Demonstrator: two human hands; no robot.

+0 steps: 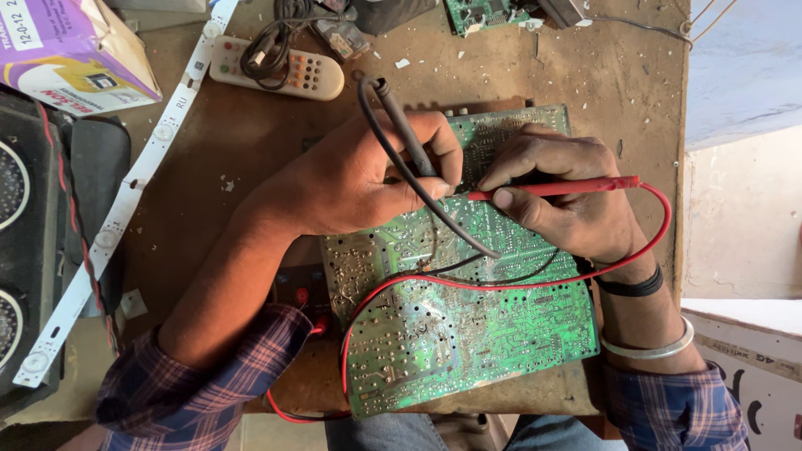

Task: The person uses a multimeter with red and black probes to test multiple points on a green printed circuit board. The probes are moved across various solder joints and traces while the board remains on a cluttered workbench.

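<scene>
Sitting across a worn brown workbench [234, 150], leaning over a large green circuit board [468, 334] lying solder side up at the middle of the bench, its near edge reaching the bench's front. Gripping a black test probe [409, 142] in the left hand [368, 179], fingers clenched around its shaft, tip pressing down on the board's upper middle. Pinching a red test probe [555, 190] in the right hand [568, 200], thumb and fingers closed on it, tip pointing left toward the black one, both meeting just beside each other over the board. Trailing a red lead [660, 225] round the right wrist and back across the board, a black lead [455, 230] curving beside it. Showing, at the far left, dark speaker cabinets [25, 250], with a long white strip [125, 200] running diagonally beside them. Catching, in the top left corner, a purple and yellow cardboard box [67, 50] bearing a white label on its upper face. Resting near the top, a cream remote control [288, 73] with a coiled black cable [271, 50] lying on it
</scene>
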